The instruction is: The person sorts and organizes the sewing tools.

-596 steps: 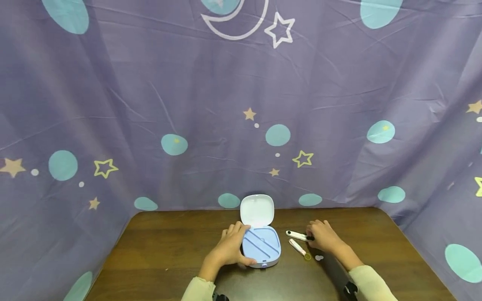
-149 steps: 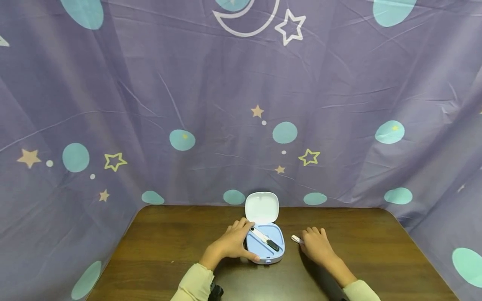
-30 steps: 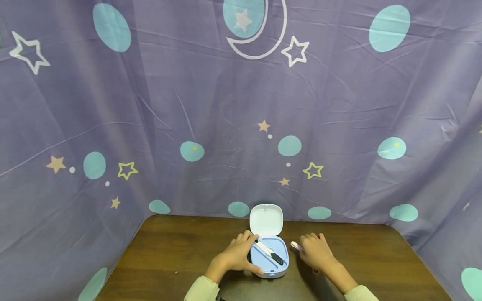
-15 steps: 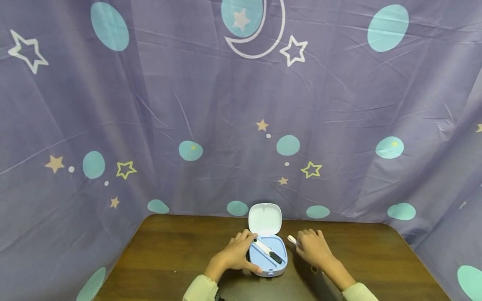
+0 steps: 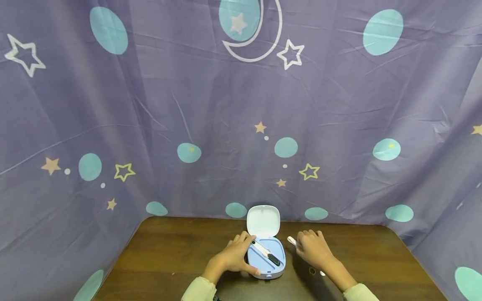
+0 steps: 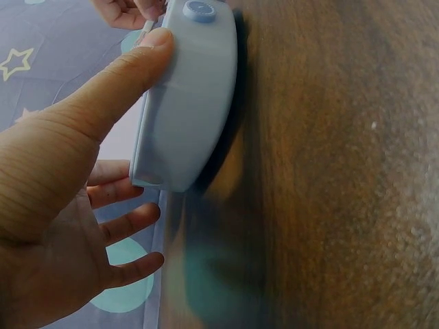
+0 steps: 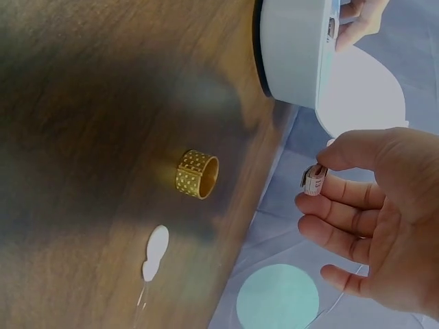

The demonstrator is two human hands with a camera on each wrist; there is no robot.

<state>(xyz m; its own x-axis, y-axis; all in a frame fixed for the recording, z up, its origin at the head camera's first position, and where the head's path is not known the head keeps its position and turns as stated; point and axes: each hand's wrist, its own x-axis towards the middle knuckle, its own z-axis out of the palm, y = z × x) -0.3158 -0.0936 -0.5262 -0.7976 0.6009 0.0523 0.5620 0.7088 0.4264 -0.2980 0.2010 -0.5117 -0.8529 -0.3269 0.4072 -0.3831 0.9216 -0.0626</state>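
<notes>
My left hand [image 5: 234,254] grips the left side of a small light-blue sewing box [image 5: 278,250], its thumb on the front rim in the left wrist view. The white lid [image 5: 263,221] stands raised at the back. A white tool with a dark end and a hole [image 5: 261,249] lies diagonally in the blue tray. Right of the box, my right hand [image 5: 313,249] pinches a folded tape measure [image 7: 314,181] between thumb and index finger; its other fingers are loosely bent. A gold dimpled thimble [image 7: 184,175] and a white needle threader [image 7: 156,247] lie on the table below this hand.
The brown wooden table [image 5: 169,246] has rounded far corners. Behind it and at both sides hangs a purple curtain [image 5: 222,184] with stars and teal spots, close behind the raised lid.
Since the oldest frame, the white-and-dark tool has gone from the table into the tray, and my right hand has taken the tape measure. Over the last second the hands have barely moved.
</notes>
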